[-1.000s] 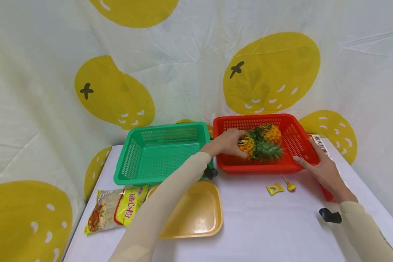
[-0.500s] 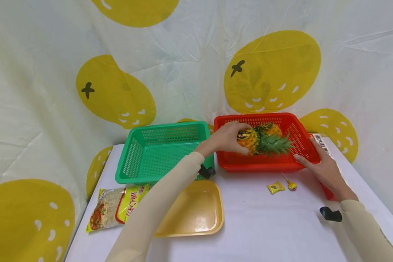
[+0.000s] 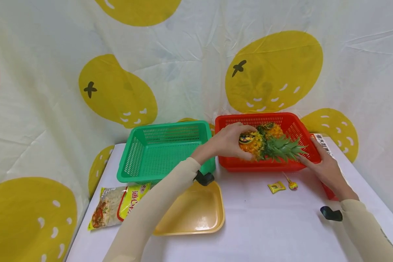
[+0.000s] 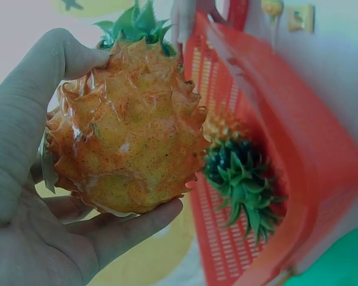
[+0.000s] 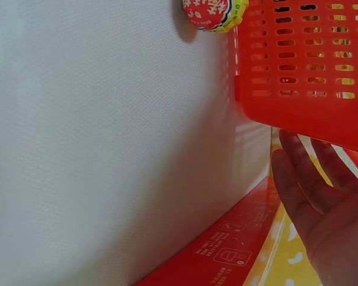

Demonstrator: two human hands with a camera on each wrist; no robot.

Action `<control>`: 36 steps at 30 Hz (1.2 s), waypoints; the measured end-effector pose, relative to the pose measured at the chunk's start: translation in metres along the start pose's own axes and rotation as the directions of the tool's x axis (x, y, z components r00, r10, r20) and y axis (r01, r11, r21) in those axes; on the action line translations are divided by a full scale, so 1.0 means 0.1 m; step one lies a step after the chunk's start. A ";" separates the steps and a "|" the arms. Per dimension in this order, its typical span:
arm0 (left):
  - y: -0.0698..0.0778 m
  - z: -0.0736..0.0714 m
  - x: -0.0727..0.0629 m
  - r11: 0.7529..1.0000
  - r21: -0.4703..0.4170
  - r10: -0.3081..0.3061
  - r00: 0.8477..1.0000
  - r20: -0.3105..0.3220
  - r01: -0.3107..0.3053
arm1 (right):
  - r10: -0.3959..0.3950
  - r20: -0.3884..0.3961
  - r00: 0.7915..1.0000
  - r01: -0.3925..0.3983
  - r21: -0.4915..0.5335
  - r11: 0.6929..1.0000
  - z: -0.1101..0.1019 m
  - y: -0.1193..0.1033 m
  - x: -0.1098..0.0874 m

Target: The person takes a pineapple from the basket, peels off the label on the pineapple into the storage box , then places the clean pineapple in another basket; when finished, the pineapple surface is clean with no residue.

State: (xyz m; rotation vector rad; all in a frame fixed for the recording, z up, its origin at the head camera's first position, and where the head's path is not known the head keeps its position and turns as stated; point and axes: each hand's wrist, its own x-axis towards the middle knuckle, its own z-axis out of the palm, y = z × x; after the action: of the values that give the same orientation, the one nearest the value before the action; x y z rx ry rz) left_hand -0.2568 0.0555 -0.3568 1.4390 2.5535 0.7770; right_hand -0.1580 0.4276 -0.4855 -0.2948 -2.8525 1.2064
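Observation:
My left hand (image 3: 230, 142) grips a small pineapple (image 3: 251, 144) by its body, thumb on one side and fingers on the other. The left wrist view shows its bumpy orange base (image 4: 131, 131) raised above the red basket (image 3: 255, 167). Its green leaves point right, toward my other hand. A second pineapple (image 3: 273, 131) lies inside that basket, partly hidden by the first. My right hand (image 3: 327, 173) holds the basket's right front corner, thumb over the rim. In the right wrist view its fingers (image 5: 307, 182) lie against the basket's outside.
Left of the red basket stands a green basket (image 3: 170, 156). In front are a yellow tray (image 3: 199, 214) and a pasta bag (image 3: 112, 207). A wrapped candy (image 3: 276, 187) and a lollipop (image 3: 293, 185) lie before the red basket. A red box (image 3: 329, 191) sits under my right hand.
My left hand has lifted the pineapple up and moved slightly right with it; the leaves now reach near my right thumb. My right hand stays at the basket's corner.

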 end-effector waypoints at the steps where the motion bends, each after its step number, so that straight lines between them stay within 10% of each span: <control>1: 0.02 0.01 -0.02 1.000 -0.001 0.008 1.000 -0.004 -0.008 | -0.009 -0.001 1.000 0.009 0.001 1.000 0.00 0.01 0.00; 22: 0.41 0.38 -0.34 0.997 -0.016 0.078 0.994 0.071 -0.077 | 0.002 0.027 1.000 -0.003 0.017 1.000 -0.01 0.01 -0.01; 36: 0.39 0.73 -0.45 0.997 -0.018 0.078 0.979 0.191 -0.076 | -0.011 0.015 1.000 0.011 0.004 1.000 0.02 0.01 0.01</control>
State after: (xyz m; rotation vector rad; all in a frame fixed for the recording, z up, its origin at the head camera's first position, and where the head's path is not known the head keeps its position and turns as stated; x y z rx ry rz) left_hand -0.1777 0.0629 -0.4077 1.5361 2.3605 0.6275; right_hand -0.1590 0.4269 -0.4873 -0.2705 -2.8604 1.2173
